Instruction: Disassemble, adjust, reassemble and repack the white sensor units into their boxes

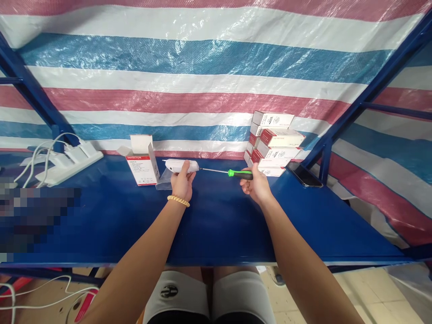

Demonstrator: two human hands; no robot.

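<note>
My left hand (182,181), with a beaded bracelet at the wrist, is closed around a white detector (176,165) held level above the table. A green and black screwdriver (240,173) lies in the closed fingers of my right hand (258,183). Its thin metal shaft points left, and the tip meets the detector's right end. Whether it sits in a screw there is too small to tell. Just left of the detector an opened white and red box (143,170) stands upright with its flaps up. A clear plastic bag (164,180) lies between that box and my left hand.
Several white and red boxes (278,153) are stacked behind my right hand. A dark phone (305,174) rests to their right, near the blue frame post. White power strips (72,162) with cables occupy the left side of the blue table (216,225). A striped plastic sheet (202,81) hangs behind.
</note>
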